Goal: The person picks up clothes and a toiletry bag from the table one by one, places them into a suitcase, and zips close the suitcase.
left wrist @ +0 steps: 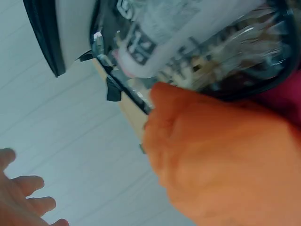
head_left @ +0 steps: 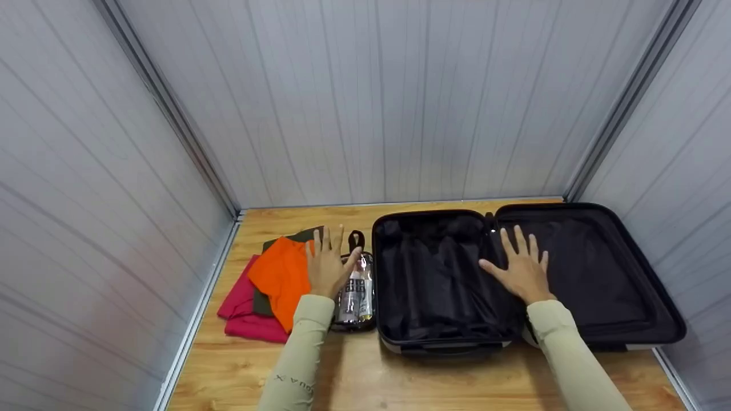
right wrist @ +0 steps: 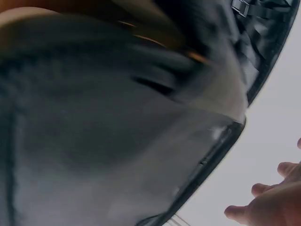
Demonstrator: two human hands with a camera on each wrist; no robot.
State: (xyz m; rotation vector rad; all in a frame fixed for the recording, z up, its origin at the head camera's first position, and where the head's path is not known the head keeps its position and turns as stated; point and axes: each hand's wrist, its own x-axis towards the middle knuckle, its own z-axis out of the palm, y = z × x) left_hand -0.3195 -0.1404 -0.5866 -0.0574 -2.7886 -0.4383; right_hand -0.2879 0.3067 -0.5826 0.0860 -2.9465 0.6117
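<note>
In the head view my left hand [head_left: 329, 269] is held with fingers spread, above the gap between an orange folded garment [head_left: 280, 274] and a clear toiletry bag [head_left: 355, 297] with a black loop. Beneath the orange garment lie dark green cloth [head_left: 262, 303] and a crimson garment [head_left: 251, 325]. My right hand [head_left: 522, 271], fingers also spread, hovers over the hinge side of an open black suitcase [head_left: 434, 285]. Neither hand holds anything. The left wrist view shows the toiletry bag [left wrist: 188, 47] close up, with tubes or bottles inside, beside the orange garment [left wrist: 221, 155].
The suitcase's lid half [head_left: 594, 274] lies flat on the right, near the right wall. Black lining covers the other half. Everything rests on a wood-look surface [head_left: 365, 371] with pale panel walls [head_left: 400, 103] at the back and both sides.
</note>
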